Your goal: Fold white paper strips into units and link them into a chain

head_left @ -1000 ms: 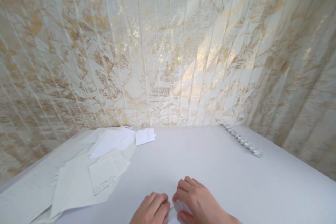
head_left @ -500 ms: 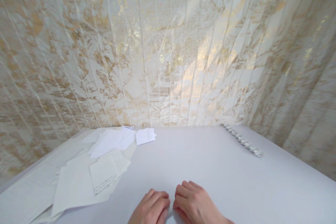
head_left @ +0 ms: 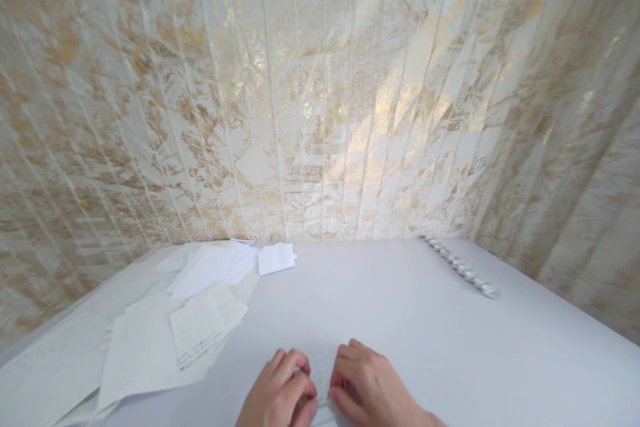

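At the near edge of the white table, a small piece of white paper (head_left: 324, 373) lies between my two hands, hard to tell from the tabletop. My left hand (head_left: 281, 388) has curled fingers, with thumb and fingertips pinched at the paper's left side. On the other side my right hand (head_left: 369, 383) pinches the paper's right edge between thumb and bent fingers. My palms and fingers cover part of the paper. A thin pale fold or edge shows low between the hands.
Loose sheets of white paper (head_left: 145, 353) overlap on the left, with a written note (head_left: 200, 330) on top. Small paper squares (head_left: 277, 259) lie at the back. A silvery-white folded paper chain (head_left: 463, 269) lies at the back right. A patterned curtain (head_left: 320, 93) hangs behind the table (head_left: 425, 340).
My left hand has shifted slightly left and its fingers have loosened. My right hand has risen a little, and the gap between the hands is wider, showing more of the paper.
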Motion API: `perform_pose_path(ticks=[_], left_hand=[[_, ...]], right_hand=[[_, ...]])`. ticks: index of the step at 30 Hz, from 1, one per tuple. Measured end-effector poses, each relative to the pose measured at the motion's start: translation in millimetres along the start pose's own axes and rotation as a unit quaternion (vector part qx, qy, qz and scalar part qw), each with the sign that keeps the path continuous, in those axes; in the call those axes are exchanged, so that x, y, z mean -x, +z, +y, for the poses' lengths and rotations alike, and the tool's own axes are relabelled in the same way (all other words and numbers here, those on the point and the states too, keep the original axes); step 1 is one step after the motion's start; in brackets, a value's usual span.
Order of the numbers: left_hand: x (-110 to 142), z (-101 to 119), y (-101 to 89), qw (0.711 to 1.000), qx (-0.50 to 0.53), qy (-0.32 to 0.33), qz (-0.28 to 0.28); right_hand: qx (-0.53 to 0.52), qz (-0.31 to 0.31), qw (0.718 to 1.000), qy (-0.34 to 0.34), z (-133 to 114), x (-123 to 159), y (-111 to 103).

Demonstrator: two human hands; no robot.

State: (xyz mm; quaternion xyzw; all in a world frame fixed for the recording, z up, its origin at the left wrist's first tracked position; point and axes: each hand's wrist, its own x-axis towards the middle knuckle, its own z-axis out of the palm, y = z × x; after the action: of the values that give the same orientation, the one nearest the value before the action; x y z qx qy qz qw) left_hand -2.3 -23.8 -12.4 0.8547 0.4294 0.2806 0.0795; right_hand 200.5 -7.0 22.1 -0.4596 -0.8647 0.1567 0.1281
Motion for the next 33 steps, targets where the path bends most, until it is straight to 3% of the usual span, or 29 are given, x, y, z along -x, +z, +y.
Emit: perform_pose_path(ticks=[8,22,33], left_hand=[[-8,4,1.7,0.997,-0.028,-0.067,-0.012],[-7,8,-0.5,0.993,0.009,-0.108,-0.039],[-8,3,-16.2,0.985,0.049,-0.128,-0.106]], right_hand=[[-0.009,0.017,1.0,0.015,0,-4,11],[-0.087,0.062,0.993,0.049,-3,-5,13],[-0.162,-0.025,0.984,0.065,7,-2,-15]])
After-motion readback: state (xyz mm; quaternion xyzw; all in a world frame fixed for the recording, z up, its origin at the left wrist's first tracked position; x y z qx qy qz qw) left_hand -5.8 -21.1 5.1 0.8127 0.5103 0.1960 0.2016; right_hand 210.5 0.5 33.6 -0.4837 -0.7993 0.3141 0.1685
